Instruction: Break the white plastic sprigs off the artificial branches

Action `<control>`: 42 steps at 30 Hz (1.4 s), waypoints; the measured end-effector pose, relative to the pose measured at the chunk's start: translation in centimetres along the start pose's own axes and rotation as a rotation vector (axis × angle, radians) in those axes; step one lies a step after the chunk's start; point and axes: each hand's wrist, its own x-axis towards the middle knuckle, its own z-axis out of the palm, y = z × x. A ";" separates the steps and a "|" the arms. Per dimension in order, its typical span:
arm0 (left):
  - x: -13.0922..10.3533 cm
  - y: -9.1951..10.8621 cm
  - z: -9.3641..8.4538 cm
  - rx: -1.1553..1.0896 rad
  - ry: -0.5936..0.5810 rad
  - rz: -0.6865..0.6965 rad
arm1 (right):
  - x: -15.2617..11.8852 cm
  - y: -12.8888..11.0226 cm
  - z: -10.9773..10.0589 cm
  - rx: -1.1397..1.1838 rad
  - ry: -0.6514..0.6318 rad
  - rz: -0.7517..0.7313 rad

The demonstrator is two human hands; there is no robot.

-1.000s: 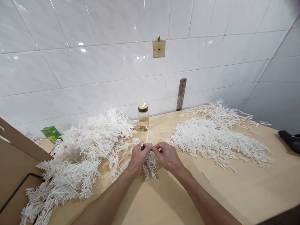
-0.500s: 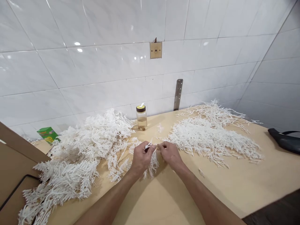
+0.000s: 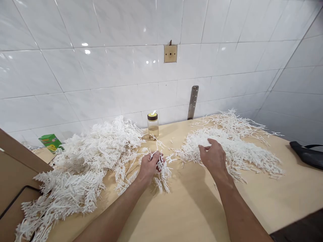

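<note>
My left hand [image 3: 149, 165] is closed around a white branching sprig [image 3: 164, 173], whose thin twigs stick out above and below the fingers. Over the near left part of the right white pile [image 3: 242, 153], my right hand [image 3: 214, 156] is held with thumb and fingers apart and nothing visible between them. A larger, fluffier white pile [image 3: 93, 151] lies to the left of my left hand. Loose white strands lie on the table between the left pile and my left hand.
A jar [image 3: 152, 127] with a dark-rimmed yellow lid stands near the tiled wall. Further left are a green packet [image 3: 50, 143] and a brown board [image 3: 17, 178]. A metal bracket [image 3: 193, 102] is against the wall. A black bag [image 3: 306, 154] lies at the table's right edge.
My right hand has moved right, away from my left hand to the right pile, and its fingers have opened. More of the sprig now shows in my left hand, which has stayed nearly in place.
</note>
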 end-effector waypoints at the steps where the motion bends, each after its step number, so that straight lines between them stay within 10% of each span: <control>1: -0.1 0.1 0.0 -0.009 -0.006 -0.020 | -0.6 -0.6 0.0 0.053 -0.020 -0.027; 9: 0.1 -0.2 0.0 -0.039 -0.033 -0.126 | -6.0 -6.4 0.7 0.376 -0.455 -0.314; 17: -0.1 0.3 0.1 -0.095 -0.156 -0.131 | -6.6 -5.7 2.2 0.211 -0.638 -0.201; 30: 1.0 -0.3 -1.0 -0.243 -0.085 -0.255 | -6.3 -5.8 3.0 0.594 -0.567 0.169; 42: -0.2 -0.6 0.0 -0.056 -0.131 0.025 | -6.5 -6.4 3.4 0.967 -0.631 0.394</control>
